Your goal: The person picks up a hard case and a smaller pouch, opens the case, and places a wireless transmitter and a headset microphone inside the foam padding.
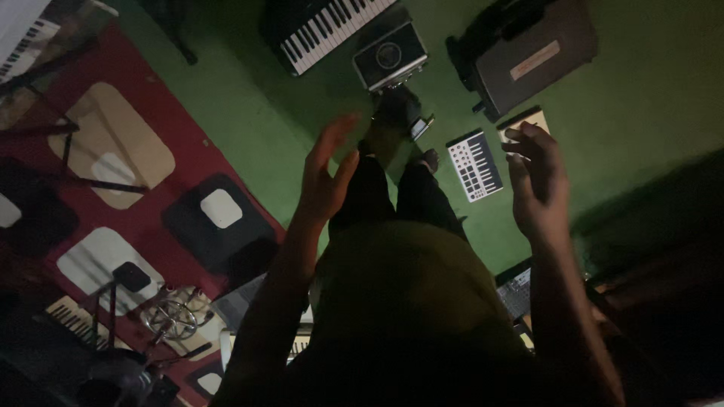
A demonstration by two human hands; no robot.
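The room is dim and I look down at my own body and legs over a green floor. My left hand (324,172) is raised in front of me, fingers apart, holding nothing. My right hand (537,181) is also raised with fingers loosely curled and spread, empty, hovering above a small keyboard controller with pads (473,164) lying on the floor. Beside that controller lies a pale flat device (526,120), partly hidden by my right fingers. My feet (392,120) stand between the two hands.
A piano keyboard (328,30) and a small boxy case (390,56) lie at the far edge, with a grey hard case (528,56) to their right. A red patterned rug (113,173) covers the left, with stands and a stool (172,316). A laptop (516,290) sits near right.
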